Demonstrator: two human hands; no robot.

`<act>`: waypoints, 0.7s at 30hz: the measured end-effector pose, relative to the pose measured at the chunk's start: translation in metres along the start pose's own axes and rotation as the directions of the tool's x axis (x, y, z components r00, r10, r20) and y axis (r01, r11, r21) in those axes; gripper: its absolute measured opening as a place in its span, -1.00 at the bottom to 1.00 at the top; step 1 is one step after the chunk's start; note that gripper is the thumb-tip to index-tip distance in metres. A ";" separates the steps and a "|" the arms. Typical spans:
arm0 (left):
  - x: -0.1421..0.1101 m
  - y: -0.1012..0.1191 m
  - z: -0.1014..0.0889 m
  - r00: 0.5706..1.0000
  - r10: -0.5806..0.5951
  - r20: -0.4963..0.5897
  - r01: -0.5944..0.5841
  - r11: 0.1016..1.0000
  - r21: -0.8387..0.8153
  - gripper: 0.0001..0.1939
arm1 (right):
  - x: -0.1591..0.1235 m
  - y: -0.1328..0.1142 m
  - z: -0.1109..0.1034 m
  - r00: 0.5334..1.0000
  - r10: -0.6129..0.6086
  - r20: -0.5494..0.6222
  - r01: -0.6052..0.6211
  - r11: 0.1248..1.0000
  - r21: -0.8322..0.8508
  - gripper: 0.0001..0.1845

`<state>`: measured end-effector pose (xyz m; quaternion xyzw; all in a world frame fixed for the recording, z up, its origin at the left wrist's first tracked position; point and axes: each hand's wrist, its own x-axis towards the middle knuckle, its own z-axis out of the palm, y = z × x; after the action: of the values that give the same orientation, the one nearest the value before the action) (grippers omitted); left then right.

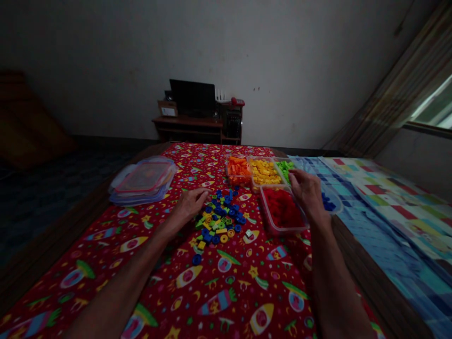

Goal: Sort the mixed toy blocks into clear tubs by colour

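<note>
Far in front of you, a black screen (193,98) sits on a brown desk (190,122). A striped curtain (388,89) hangs to your right, by the window (436,110).

I count five containers (287,230) right of centre, one each for orange, yellow, green, red and blue pieces; one mixed pile (221,212), centre; one lid stack (143,179), left; one monitor (193,98), upper centre; two hands (306,188), mid-frame.

Blocks (221,219) — left of open containers (285,211).
</note>
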<state>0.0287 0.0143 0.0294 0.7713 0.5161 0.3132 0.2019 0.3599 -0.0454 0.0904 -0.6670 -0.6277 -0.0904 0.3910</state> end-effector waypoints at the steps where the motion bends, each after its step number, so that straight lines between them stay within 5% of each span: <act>1: 0.000 -0.004 -0.001 1.000 -0.003 -0.016 0.003 1.000 0.022 -0.62 | -0.003 -0.015 0.006 0.998 -0.044 0.048 0.042 0.998 0.036 -0.68; 5: 0.001 -0.015 -0.001 0.999 0.032 0.039 -0.034 0.997 0.064 -0.62 | -0.026 -0.061 0.038 0.920 -0.222 0.322 0.191 0.973 0.127 -0.73; 9: 0.002 -0.017 0.007 0.981 0.165 0.098 -0.169 0.985 0.031 -0.68 | -0.051 -0.077 0.066 0.830 -0.329 0.451 0.277 0.944 0.179 -0.68; 14: -0.002 -0.018 0.031 0.884 0.431 0.182 -0.440 0.898 0.012 -0.77 | -0.062 -0.076 0.081 0.752 -0.366 0.547 0.309 0.930 0.197 -0.64; 17: -0.008 -0.018 0.042 0.847 0.497 0.187 -0.513 0.857 0.046 -0.80 | -0.063 -0.073 0.084 0.763 -0.365 0.534 0.290 0.931 0.222 -0.64; 21: -0.008 -0.010 0.038 0.895 0.426 0.133 -0.437 0.897 0.069 -0.87 | -0.065 -0.069 0.090 0.817 -0.335 0.469 0.253 0.940 0.231 -0.69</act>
<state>0.0460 0.0110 -0.0073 0.8922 0.3340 0.2798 0.1191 0.2515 -0.0444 0.0182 -0.5289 -0.8083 0.0765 0.2469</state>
